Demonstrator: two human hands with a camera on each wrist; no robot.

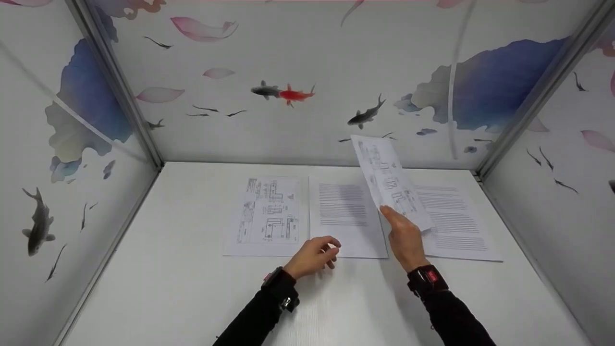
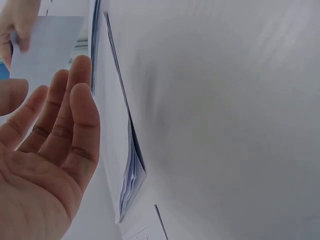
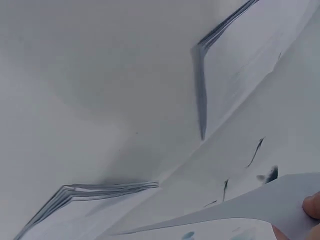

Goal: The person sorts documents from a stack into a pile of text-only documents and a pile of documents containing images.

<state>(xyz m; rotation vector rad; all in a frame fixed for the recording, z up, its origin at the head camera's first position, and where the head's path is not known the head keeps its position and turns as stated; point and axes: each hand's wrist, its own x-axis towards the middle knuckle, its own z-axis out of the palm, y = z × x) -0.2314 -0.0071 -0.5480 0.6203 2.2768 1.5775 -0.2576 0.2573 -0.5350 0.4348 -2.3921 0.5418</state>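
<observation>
My right hand [image 1: 406, 240] pinches a sheet of paper [image 1: 384, 173] printed with technical drawings, its thumb on the printed face. The sheet is raised and tilted over the gap between two paper stacks. In the right wrist view the sheet [image 3: 250, 202] curves away from the fingertips. My left hand [image 1: 314, 257] is held near the lower edge of the middle stack of text pages [image 1: 343, 206], fingers loosely bent with nothing between them. The left wrist view shows the left palm [image 2: 45, 175] and relaxed fingers beside the stack's edge.
At left on the white table [image 1: 168, 250] lies a stack with drawings on top [image 1: 269, 211]. A stack of text pages [image 1: 456, 221] lies at right, partly covered by the raised sheet. Patterned panels [image 1: 307, 57] wall in the back and both sides.
</observation>
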